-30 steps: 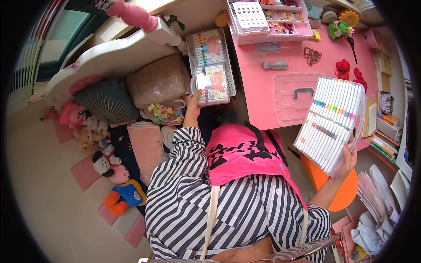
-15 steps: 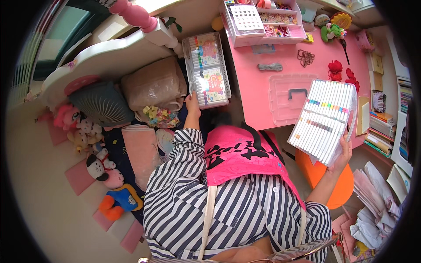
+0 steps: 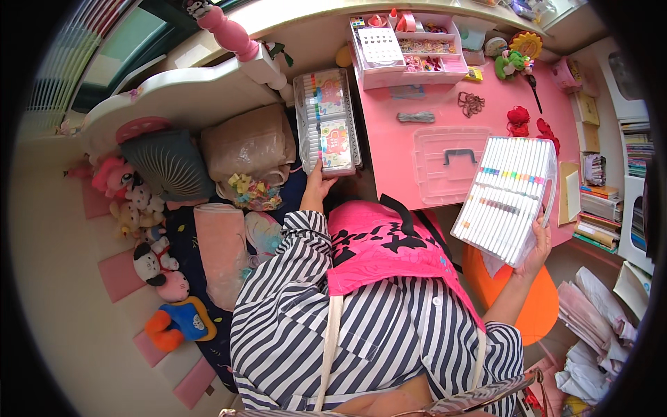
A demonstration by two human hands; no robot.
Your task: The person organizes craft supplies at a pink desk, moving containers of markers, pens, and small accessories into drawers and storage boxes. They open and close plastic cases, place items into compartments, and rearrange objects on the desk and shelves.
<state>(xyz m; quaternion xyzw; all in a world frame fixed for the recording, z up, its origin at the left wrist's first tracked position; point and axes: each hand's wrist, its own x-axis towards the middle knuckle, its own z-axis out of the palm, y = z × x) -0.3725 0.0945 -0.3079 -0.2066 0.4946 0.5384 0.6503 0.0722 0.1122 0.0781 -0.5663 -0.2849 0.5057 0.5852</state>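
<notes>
My right hand [image 3: 534, 248] grips the lower right edge of a clear plastic marker case [image 3: 511, 198], holding it tilted at the desk's near edge. Rows of white markers with coloured bands fill this case. On the other side, my left hand [image 3: 318, 187] is at the near end of a clear plastic box [image 3: 304, 149] between bed and desk. One finger reaches up over the box's edge, and the thumb lies by its front. Inside are white markers and two printed colourful cards [image 3: 335, 142].
On the pink desk [image 3: 389, 163] lie a clear lid with a grey handle [image 3: 445, 177], grey cord [image 3: 415, 117], brown cord [image 3: 471, 104] and red yarn [image 3: 518, 120]. A white organizer [image 3: 417, 73] stands behind. An orange stool [image 3: 531, 306] is below; cushions and plush toys line the bed.
My left hand has slid from the box's left side toward its near end. My right hand still holds the marker case, almost unmoved. The whole view has shifted slightly.
</notes>
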